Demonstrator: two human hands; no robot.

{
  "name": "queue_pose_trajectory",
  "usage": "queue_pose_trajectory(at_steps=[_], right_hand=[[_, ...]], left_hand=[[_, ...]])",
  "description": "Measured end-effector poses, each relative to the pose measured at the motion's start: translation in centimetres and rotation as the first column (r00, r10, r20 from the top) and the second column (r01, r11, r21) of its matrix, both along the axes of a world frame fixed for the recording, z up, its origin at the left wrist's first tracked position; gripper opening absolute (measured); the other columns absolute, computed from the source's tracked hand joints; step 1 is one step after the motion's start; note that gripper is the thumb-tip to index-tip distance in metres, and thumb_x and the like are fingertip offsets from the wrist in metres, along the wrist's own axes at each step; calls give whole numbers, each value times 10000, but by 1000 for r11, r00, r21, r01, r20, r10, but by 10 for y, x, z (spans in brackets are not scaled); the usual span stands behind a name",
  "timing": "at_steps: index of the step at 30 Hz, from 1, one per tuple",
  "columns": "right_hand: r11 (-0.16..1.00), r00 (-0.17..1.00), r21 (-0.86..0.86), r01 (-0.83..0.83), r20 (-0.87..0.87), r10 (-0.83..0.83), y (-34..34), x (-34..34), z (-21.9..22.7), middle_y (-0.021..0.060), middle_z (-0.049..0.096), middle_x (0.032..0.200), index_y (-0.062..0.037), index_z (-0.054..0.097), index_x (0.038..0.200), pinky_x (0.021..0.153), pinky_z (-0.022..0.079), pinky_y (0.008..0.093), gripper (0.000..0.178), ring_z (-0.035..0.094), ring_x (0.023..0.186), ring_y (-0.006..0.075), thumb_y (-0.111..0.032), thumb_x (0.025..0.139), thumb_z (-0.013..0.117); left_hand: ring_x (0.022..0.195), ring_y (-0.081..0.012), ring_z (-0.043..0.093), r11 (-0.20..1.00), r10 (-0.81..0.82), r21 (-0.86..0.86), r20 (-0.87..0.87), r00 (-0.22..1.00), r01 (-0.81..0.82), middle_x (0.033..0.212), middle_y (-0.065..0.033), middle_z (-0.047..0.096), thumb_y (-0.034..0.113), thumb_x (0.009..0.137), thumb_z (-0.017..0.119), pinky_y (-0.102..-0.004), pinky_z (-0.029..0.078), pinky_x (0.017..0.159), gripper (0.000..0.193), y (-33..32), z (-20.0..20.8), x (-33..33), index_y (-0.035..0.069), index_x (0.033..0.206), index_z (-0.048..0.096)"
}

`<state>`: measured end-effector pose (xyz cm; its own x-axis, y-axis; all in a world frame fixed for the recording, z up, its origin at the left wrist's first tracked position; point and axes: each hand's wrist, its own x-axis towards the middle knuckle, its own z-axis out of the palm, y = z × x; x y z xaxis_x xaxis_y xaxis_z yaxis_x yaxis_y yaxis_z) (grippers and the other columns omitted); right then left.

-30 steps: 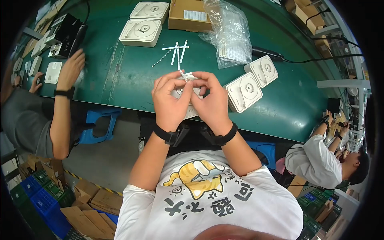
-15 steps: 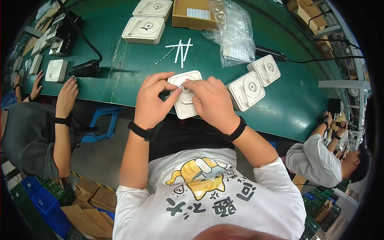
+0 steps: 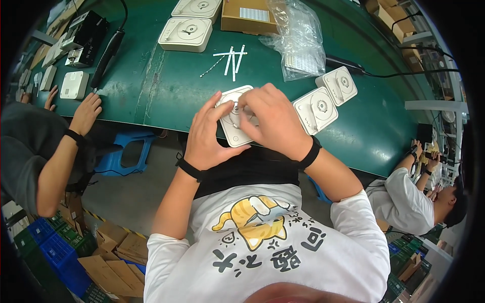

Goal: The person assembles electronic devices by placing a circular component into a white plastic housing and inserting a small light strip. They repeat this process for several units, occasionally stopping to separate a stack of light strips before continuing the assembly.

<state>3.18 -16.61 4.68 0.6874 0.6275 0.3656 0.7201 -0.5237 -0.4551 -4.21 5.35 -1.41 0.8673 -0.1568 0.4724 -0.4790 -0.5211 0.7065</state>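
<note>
A white box-shaped device (image 3: 233,135) with a round disc on its top lies at the near edge of the green table. My left hand (image 3: 203,137) grips it, fingers along its left side and over the top face, thumb along the near edge. Above the disc, my right hand (image 3: 277,117) is closed, thumb and fingertips pinched together near the centre. Whatever the right fingertips hold, if anything, is too small or hidden to make out. The right hand covers the device's right part.
Two similar devices (image 3: 316,111) stand at the right, two more (image 3: 185,34) at the far side. White strips (image 3: 233,60), a plastic bag (image 3: 298,40) and a cardboard box (image 3: 242,25) lie beyond my hands. At left, a co-worker's hand (image 3: 87,113) is near a black handheld tool (image 3: 107,58).
My left hand has shifted its thumb from the disc to the device's near edge. My right fingers have curled in over the disc. At left, the co-worker's black tool has swung more upright.
</note>
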Motion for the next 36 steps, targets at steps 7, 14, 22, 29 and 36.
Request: queue_pose_trajectory(at_steps=[7,14,22,29,36], right_hand=[[993,966,-115,18,-253,-47,11,4,13,95,711,1021,-82,818,933,894,565,451,203,689,1010,334,-244,907,937],[995,960,-22,-95,-266,86,-17,28,11,87,707,1058,-50,803,945,875,581,452,152,680,1014,323,-147,895,908],[988,995,155,17,-103,-1,-13,22,-11,122,764,1286,-43,771,971,925,597,399,149,712,1102,315,-111,883,870],[962,907,267,62,-418,58,-17,24,-25,144,753,1465,-50,781,1055,951,576,351,186,709,1115,248,-117,897,852],[935,865,339,103,-495,85,-21,23,-32,146,756,1460,-48,788,1082,953,563,337,186,706,1095,200,-111,919,852]], left_hand=[[1686,-403,524,1000,19,14,1,1000,-19,1556,-151,767,329,705,1139,-555,463,1305,1159,0,-7,-3,106,1665,530],[1612,-476,595,995,-1,103,98,995,-9,1551,-158,770,298,701,1146,-536,581,1241,1091,5,-6,0,58,1627,621],[1601,-406,614,950,-9,310,121,993,-29,1526,-66,773,392,760,1075,-503,606,1150,809,6,6,2,125,1468,790],[1542,-396,647,902,-47,432,101,994,-2,1482,-64,781,440,784,1037,-512,616,1147,799,8,20,7,159,1492,795],[1553,-413,632,854,-86,519,102,991,21,1495,-80,774,422,816,1012,-537,607,1168,805,10,33,7,171,1540,767]])
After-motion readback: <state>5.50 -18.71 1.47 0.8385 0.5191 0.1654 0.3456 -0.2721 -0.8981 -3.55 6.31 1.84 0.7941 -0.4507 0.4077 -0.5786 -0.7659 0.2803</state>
